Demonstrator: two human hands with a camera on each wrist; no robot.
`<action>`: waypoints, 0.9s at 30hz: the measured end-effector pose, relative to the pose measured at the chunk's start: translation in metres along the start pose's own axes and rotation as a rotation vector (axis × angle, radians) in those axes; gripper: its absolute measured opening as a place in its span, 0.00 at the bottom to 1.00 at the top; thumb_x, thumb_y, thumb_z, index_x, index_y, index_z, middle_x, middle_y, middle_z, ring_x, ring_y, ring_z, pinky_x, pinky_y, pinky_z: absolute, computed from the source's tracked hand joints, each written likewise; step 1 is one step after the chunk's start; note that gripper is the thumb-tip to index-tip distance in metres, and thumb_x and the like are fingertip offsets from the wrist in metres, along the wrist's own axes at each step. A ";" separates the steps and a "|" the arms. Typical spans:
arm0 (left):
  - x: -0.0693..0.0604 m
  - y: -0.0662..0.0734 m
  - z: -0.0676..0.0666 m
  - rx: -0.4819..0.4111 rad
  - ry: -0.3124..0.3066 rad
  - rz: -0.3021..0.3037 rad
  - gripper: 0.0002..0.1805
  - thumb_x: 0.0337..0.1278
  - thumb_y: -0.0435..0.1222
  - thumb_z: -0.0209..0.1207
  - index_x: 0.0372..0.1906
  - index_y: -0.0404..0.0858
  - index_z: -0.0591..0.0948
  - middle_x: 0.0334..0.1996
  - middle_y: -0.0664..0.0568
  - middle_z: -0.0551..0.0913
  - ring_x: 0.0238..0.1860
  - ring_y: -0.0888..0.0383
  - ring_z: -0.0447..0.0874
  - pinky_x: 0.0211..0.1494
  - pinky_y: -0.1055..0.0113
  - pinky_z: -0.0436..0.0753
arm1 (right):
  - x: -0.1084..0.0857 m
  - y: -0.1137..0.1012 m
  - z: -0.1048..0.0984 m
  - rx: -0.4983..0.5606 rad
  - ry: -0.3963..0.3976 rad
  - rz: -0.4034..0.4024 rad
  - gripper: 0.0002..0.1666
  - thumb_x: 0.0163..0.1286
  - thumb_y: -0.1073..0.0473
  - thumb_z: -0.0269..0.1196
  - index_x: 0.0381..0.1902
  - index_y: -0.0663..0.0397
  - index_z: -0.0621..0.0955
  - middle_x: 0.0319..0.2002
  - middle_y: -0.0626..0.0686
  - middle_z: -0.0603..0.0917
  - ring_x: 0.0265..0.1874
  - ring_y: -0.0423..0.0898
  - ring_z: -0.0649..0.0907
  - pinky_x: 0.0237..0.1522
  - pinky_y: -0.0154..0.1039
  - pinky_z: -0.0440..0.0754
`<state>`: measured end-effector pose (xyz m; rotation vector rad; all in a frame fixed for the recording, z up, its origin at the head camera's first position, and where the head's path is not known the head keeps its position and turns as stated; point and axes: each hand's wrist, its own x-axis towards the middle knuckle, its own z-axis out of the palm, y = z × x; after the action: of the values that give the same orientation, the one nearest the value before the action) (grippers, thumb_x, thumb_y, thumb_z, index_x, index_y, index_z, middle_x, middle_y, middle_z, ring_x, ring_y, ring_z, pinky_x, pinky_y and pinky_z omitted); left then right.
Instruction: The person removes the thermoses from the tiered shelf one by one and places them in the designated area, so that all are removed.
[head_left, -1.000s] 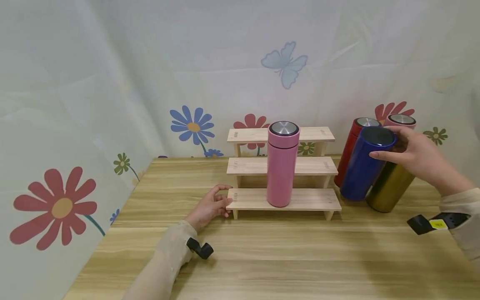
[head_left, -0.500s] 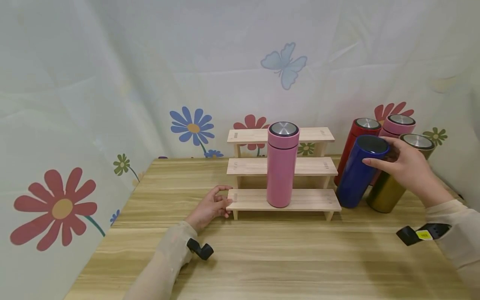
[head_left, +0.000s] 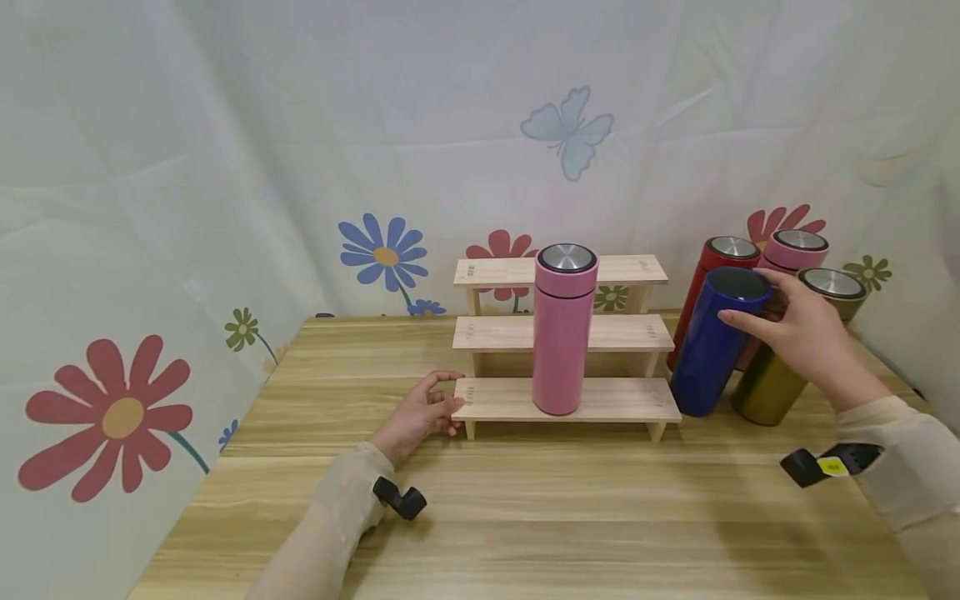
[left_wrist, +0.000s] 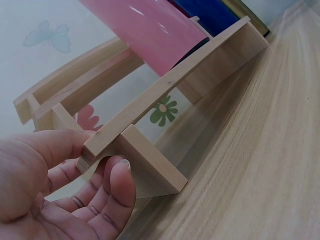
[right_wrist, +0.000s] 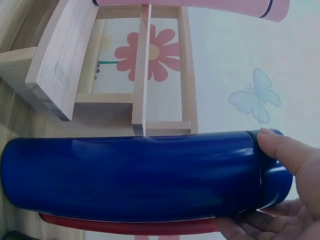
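My right hand [head_left: 813, 337] grips the lid end of a blue thermos bottle [head_left: 708, 354], thumb on the near side. In the right wrist view the blue bottle [right_wrist: 135, 177] spans the picture, its base by the tabletop; whether it touches is unclear. A stepped wooden display stand [head_left: 566, 400] has three tiers, and a pink thermos bottle [head_left: 562, 350] stands upright on the lowest one. At that tier's left end, my left hand [head_left: 420, 417] pinches the board; the left wrist view shows its fingers [left_wrist: 120, 187] curled beneath the edge.
Right of the stand, a red bottle [head_left: 731, 250], a second pink bottle [head_left: 797, 248] and a gold bottle [head_left: 768, 387] stand close together behind and beside the blue one. A floral cloth [head_left: 427, 125] hangs behind the wood-grain table [head_left: 525, 517].
My right hand has brought the blue bottle left and slightly nearer me, uncovering the gold bottle's lid. The left hand, the stand and the pink bottle on it have stayed put.
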<state>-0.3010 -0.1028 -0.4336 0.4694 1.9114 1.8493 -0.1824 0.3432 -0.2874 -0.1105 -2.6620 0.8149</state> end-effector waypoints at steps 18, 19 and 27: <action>0.000 -0.001 0.000 0.010 0.000 -0.003 0.27 0.67 0.31 0.53 0.68 0.37 0.60 0.31 0.53 0.75 0.27 0.60 0.77 0.31 0.70 0.81 | 0.007 -0.002 -0.002 -0.082 -0.049 0.062 0.55 0.70 0.38 0.55 0.75 0.66 0.43 0.60 0.82 0.65 0.57 0.78 0.68 0.57 0.73 0.65; 0.000 -0.001 0.000 0.011 0.001 -0.004 0.27 0.67 0.30 0.53 0.68 0.37 0.61 0.31 0.53 0.75 0.27 0.59 0.77 0.31 0.70 0.81 | 0.007 -0.003 -0.002 -0.083 -0.048 0.063 0.54 0.70 0.38 0.54 0.75 0.67 0.43 0.60 0.82 0.65 0.57 0.78 0.68 0.57 0.73 0.65; 0.001 -0.002 -0.002 0.016 -0.002 -0.004 0.27 0.68 0.30 0.52 0.68 0.37 0.61 0.31 0.53 0.75 0.27 0.59 0.77 0.32 0.70 0.81 | 0.008 -0.008 -0.003 -0.094 -0.029 0.056 0.51 0.72 0.41 0.53 0.74 0.69 0.44 0.61 0.82 0.64 0.56 0.75 0.70 0.58 0.72 0.66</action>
<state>-0.3028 -0.1037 -0.4361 0.4716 1.9253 1.8318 -0.1884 0.3394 -0.2785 -0.1994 -2.7363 0.7137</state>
